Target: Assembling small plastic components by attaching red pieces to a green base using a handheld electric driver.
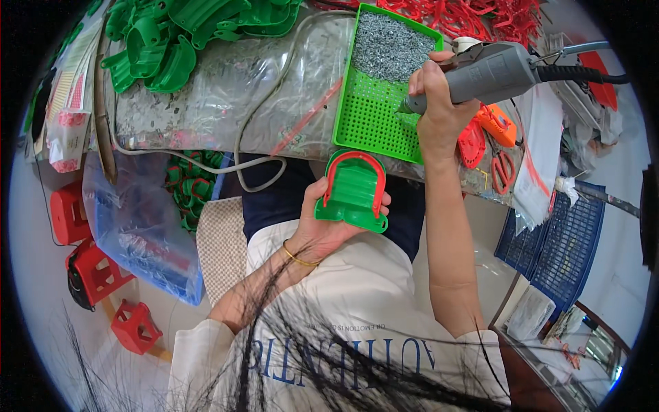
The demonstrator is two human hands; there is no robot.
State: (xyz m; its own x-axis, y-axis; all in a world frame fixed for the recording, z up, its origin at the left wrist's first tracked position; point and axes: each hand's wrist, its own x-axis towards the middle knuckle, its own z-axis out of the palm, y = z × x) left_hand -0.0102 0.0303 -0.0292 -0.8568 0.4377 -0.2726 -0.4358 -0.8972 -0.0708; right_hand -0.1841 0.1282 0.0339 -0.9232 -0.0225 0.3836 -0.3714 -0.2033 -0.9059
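Observation:
My left hand [322, 237] holds a green scoop-shaped plastic part [351, 189] in front of my lap. A red U-shaped plastic piece [379, 182] is fitted around its edge. My right hand [439, 123] is wrapped round a grey electric screwdriver [498, 72], whose tip points left and down over a green perforated basket [374, 113]. Small silvery screws [391, 44] are heaped at the basket's far end. Whether a screw sits on the screwdriver's tip is too small to tell.
Green plastic parts [168, 58] pile up at the far left of the worktable, red strips [473, 17] at the far right. Scissors [503, 172] and an orange tool [498, 123] lie right of the basket. A plastic-lined blue bin [147, 240] holds green-and-red parts. A pale cable [240, 137] hangs over the edge.

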